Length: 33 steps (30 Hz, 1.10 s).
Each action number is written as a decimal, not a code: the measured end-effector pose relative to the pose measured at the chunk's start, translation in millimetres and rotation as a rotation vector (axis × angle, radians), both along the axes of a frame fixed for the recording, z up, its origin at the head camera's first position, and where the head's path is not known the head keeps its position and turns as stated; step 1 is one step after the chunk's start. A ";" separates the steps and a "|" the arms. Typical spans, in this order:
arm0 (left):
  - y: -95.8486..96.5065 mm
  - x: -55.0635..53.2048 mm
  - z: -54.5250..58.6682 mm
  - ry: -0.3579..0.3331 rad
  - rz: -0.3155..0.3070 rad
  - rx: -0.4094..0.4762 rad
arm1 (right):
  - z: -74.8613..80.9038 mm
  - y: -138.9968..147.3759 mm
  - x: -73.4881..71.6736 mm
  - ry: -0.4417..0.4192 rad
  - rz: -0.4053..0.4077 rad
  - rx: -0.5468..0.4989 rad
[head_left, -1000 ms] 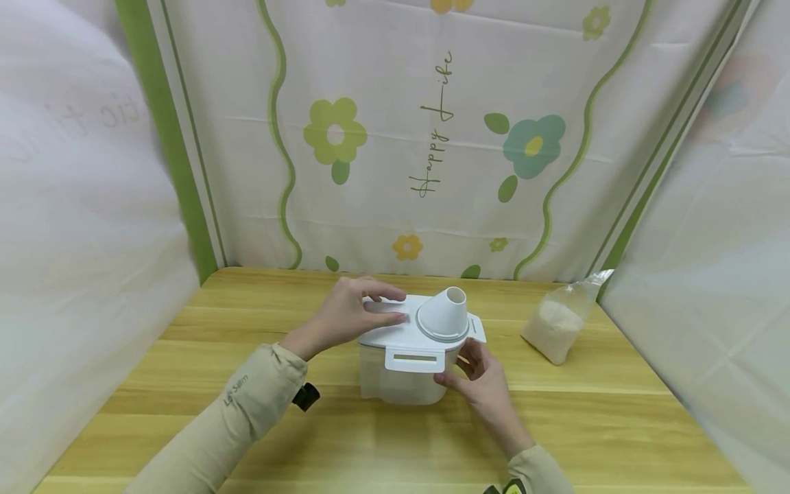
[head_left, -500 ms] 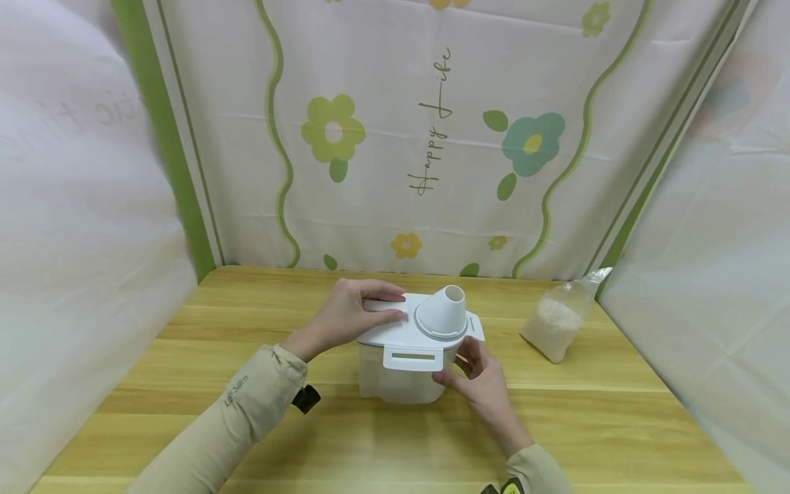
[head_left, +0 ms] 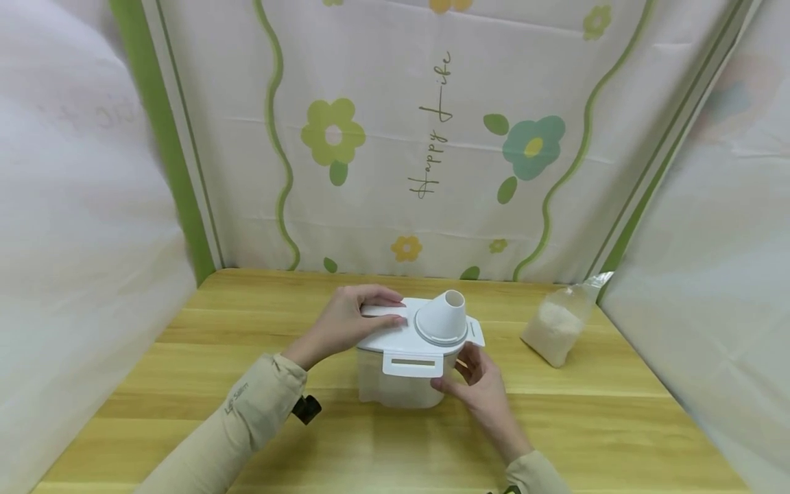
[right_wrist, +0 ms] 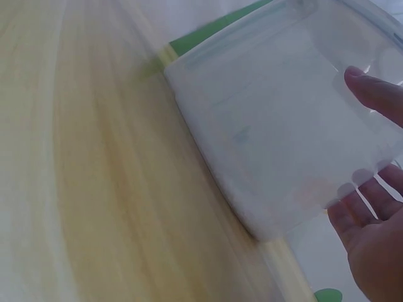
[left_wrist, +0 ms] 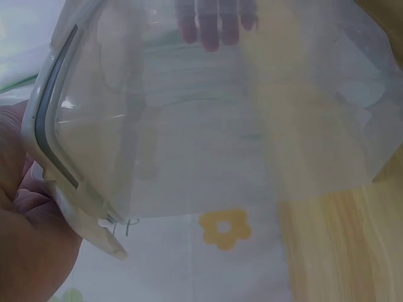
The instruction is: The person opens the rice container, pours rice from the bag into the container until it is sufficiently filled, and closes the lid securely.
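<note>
A translucent plastic storage container (head_left: 398, 387) stands upright on the table, its white lid (head_left: 404, 336) on top. The lid carries a cone-shaped spout (head_left: 443, 315) and slotted side clips; the front clip (head_left: 412, 363) sticks outward. My left hand (head_left: 345, 321) grips the lid's left part between thumb and fingers, with a white strip of it showing between them. With my right hand (head_left: 484, 387) I hold the container's right end, thumb on the front wall. In the right wrist view, the fingers (right_wrist: 362, 204) curl round the far side of the container (right_wrist: 271, 119).
A clear bag of white grains or powder (head_left: 555, 326) stands on the wooden table (head_left: 586, 425) at the right. Patterned white cloth (head_left: 382, 226) walls the table at the back and both sides.
Both hands keep their places on the container and lid. A white strip of the lid shows more clearly between my left thumb and fingers. The head view shifts slightly.
</note>
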State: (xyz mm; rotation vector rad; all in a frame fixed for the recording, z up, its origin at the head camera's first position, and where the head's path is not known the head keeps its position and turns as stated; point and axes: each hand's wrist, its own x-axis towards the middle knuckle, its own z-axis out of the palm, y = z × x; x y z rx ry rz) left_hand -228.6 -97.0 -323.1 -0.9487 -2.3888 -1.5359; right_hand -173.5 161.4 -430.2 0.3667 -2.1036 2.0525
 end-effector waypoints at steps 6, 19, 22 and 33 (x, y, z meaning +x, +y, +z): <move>-1.7 -0.9 -3.4 -0.002 0.012 0.006 | -2.6 -3.5 -1.1 0.009 -0.004 -0.005; 0.8 2.3 -2.7 -0.018 0.034 0.030 | -2.1 -4.9 -1.4 0.004 -0.012 0.013; -2.2 0.3 -5.1 -0.016 0.045 0.032 | -1.1 -6.6 -1.9 -0.014 0.002 0.034; -0.3 -1.9 -4.8 0.000 0.021 0.027 | -1.9 -2.8 -1.8 -0.029 -0.006 0.002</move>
